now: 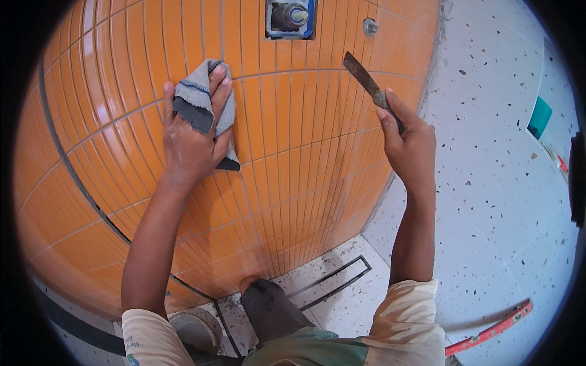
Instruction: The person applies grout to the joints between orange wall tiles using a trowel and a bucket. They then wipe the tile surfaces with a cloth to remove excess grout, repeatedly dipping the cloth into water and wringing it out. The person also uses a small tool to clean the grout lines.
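Note:
My left hand (188,146) presses a folded grey cloth (196,80) against the orange tiled wall (274,116). Some of the cloth is tucked between the fingers, and its dark patches hang over the back of the hand and below the thumb. To the right, my right hand (412,140) is closed round the handle of a putty knife (362,75). Its narrow, stained blade points up and left, in front of the tiles; whether it touches them I cannot tell. Grey grout lines run between the narrow tiles.
A recessed box with a valve (292,16) and a metal pipe fitting (370,26) are set in the wall above. White speckled tile (476,177) adjoins at right. Below are a long floor drain (334,281), a bucket (194,329) and a red spirit level (491,335).

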A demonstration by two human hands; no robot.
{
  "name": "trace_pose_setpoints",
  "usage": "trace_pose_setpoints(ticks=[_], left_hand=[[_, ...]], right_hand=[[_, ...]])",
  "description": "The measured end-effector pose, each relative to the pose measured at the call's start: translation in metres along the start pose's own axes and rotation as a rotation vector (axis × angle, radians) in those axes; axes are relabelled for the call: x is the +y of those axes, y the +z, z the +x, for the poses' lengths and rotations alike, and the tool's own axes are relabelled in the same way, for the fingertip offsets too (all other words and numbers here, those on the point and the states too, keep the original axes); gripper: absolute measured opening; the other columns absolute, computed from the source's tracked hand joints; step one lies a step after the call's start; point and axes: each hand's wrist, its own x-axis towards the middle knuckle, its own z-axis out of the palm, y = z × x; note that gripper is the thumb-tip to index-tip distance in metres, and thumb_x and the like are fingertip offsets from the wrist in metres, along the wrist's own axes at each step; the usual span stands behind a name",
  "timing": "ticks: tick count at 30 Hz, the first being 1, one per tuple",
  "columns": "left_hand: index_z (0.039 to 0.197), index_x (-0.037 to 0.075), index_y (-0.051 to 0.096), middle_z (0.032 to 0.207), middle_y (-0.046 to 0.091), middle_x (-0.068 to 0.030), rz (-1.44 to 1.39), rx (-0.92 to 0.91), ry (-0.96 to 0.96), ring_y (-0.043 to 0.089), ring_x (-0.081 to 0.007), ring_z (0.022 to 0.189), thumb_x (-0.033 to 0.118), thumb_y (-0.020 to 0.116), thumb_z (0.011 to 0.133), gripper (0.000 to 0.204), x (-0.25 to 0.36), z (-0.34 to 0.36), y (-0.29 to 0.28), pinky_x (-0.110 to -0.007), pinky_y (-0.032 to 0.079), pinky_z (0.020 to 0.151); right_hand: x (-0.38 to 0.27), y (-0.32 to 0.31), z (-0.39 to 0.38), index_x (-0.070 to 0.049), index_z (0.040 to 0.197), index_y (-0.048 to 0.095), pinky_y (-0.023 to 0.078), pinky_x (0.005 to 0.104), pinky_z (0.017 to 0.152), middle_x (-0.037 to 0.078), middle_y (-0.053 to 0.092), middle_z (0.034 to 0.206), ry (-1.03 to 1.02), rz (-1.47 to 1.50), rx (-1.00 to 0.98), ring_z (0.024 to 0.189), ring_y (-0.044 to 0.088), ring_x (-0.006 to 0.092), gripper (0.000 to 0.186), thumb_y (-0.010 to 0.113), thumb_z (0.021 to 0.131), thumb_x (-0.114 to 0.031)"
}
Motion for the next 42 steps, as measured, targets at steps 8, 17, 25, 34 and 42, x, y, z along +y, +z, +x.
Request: trace_pose_setpoints(ticks=[8,17,25,34,42], left_hand=[[0.142,0.021,0.053,0.151,0.046,0.0049,0.023,0.005,-0.005,0.046,-0.0198,0.138,0.018,0.068,0.081,0.063,0.002,0.002,-0.002,-0.054,0.012,0.122],[0.145,0.021,0.049,0.151,0.047,0.0056,-0.015,-0.011,-0.016,0.040,-0.0213,0.142,0.010,0.067,0.076,0.072,0.003,0.002,-0.003,-0.053,0.012,0.123],[0.144,0.021,0.050,0.150,0.048,0.0059,-0.007,0.009,-0.006,0.042,-0.0195,0.141,0.009,0.067,0.074,0.073,0.000,0.000,0.001,-0.052,0.011,0.123],[0.143,0.021,0.051,0.150,0.048,0.0059,0.007,0.003,-0.015,0.042,-0.0197,0.140,0.006,0.065,0.074,0.072,0.002,0.001,0.000,-0.051,0.012,0.123],[0.143,0.021,0.051,0.149,0.049,0.0052,-0.006,0.009,-0.004,0.042,-0.0214,0.140,0.006,0.065,0.075,0.071,0.002,0.002,0.001,-0.051,0.012,0.123]], right_hand=[[0.004,0.009,0.006,-0.010,0.127,0.066,0.048,0.0358,0.060,0.016,0.064,0.070,-0.018,-0.016,0.001,0.060,0.063,0.0266,0.035,0.063,0.094,-0.024],[0.008,-0.012,0.001,-0.013,0.127,0.066,0.049,0.0360,0.061,0.015,0.066,0.074,-0.003,-0.060,-0.027,0.062,0.064,0.0266,0.035,0.063,0.095,-0.026],[0.012,-0.004,0.009,-0.013,0.126,0.067,0.049,0.0359,0.062,0.016,0.067,0.074,0.012,-0.084,0.022,0.063,0.064,0.0274,0.034,0.063,0.095,-0.026],[0.017,0.001,0.015,-0.012,0.127,0.066,0.050,0.0358,0.063,0.017,0.068,0.077,0.060,-0.106,-0.031,0.063,0.065,0.0279,0.036,0.063,0.094,-0.026],[0.033,-0.016,0.008,-0.012,0.127,0.066,0.050,0.0364,0.063,0.016,0.068,0.076,-0.051,-0.081,0.052,0.063,0.065,0.0277,0.036,0.064,0.094,-0.027]])
